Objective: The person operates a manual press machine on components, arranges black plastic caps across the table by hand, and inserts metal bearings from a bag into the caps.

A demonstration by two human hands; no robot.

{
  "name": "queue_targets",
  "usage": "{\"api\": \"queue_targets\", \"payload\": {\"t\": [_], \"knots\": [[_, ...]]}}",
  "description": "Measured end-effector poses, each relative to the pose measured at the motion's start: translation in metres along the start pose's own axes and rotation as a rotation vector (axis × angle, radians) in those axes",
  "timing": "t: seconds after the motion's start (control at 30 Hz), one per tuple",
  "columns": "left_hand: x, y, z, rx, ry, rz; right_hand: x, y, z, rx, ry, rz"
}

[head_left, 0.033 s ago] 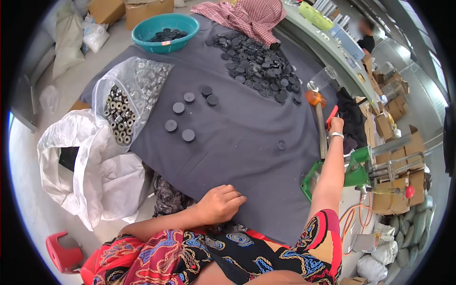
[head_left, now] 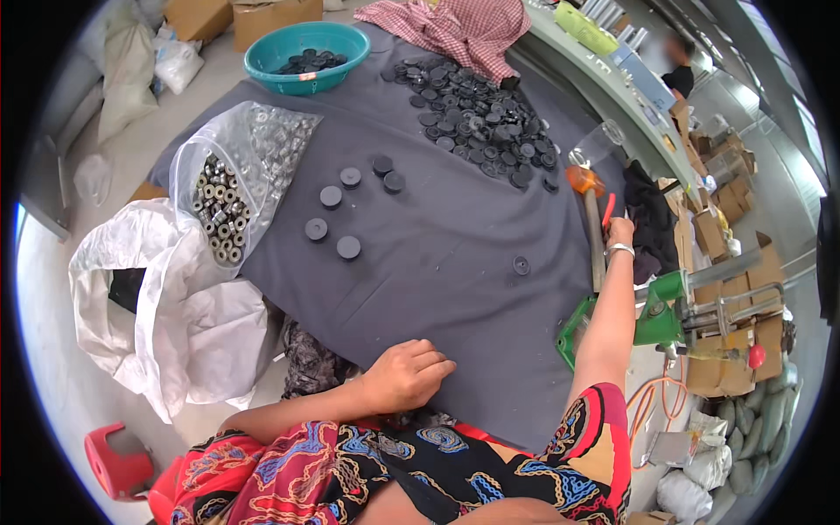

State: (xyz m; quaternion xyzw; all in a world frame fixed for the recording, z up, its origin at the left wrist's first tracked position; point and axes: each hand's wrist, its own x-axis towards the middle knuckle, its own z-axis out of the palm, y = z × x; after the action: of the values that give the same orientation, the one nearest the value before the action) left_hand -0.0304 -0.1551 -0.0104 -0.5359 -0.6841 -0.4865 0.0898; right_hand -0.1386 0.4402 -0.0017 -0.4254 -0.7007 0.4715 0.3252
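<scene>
Right hand (head_left: pixel 619 231) extended far forward at the right edge of the grey cloth (head_left: pixel 455 289), fingers closed on a small red tool (head_left: pixel 607 210). Tool's long axis roughly upright in the view, tip pointing away from the body; rest of its shape too small to tell. Just left of the right hand: a wooden handle (head_left: pixel 596 245) with an orange head, long axis parallel to the forearm, head pointing away.

Left hand (head_left: pixel 408 374) resting palm down on the near edge of the cloth, fingers loosely curled, holding nothing visible.

Between the hands, nearer the right: one black disc (head_left: pixel 521 265) lying flat. Forward and left of the left hand: a loose group of six black discs (head_left: pixel 348 248). Far forward: a wide heap of black discs (head_left: pixel 477 118), with a teal bowl (head_left: pixel 307 54) of more discs to its left and a red checked cloth (head_left: pixel 455 31) behind.

Left of the left hand: a clear plastic bag (head_left: pixel 232 179) of small metal rings, and a white sack (head_left: pixel 166 306) standing open. Red stool (head_left: pixel 115 464) on the pale floor below it.

Right of the right forearm: a green metal fixture (head_left: pixel 661 311), brown cardboard boxes (head_left: pixel 735 350) beyond it, and an orange cable (head_left: pixel 652 402) on the floor. Brown cartons (head_left: pixel 262 13) at the far left.
</scene>
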Motion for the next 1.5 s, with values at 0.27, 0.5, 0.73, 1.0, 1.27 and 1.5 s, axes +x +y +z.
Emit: {"api": "queue_targets", "payload": {"t": [0.27,0.5,0.73,1.0,1.27,1.5], "knots": [[0.001,0.004,0.0,0.019,0.002,0.023,-0.093,-0.017,0.026,-0.383,0.322,-0.56],[-0.002,0.005,-0.001,0.028,0.028,0.031,-0.357,-0.111,-0.038,-0.089,-0.133,-0.972],[-0.001,0.003,0.003,0.036,0.036,0.079,-0.399,-0.152,-0.192,-0.113,0.516,-1.016],[-0.006,-0.009,0.004,-0.148,0.092,0.027,-0.311,-0.178,-0.279,-0.068,0.5,-0.882],[0.015,-0.06,-0.091,0.569,0.454,-0.249,-0.264,-0.187,-0.285,0.272,0.42,-0.637],[0.012,-0.079,-0.094,0.764,0.101,-0.474,-0.248,-0.193,-0.277,0.471,0.345,-0.7]]}}
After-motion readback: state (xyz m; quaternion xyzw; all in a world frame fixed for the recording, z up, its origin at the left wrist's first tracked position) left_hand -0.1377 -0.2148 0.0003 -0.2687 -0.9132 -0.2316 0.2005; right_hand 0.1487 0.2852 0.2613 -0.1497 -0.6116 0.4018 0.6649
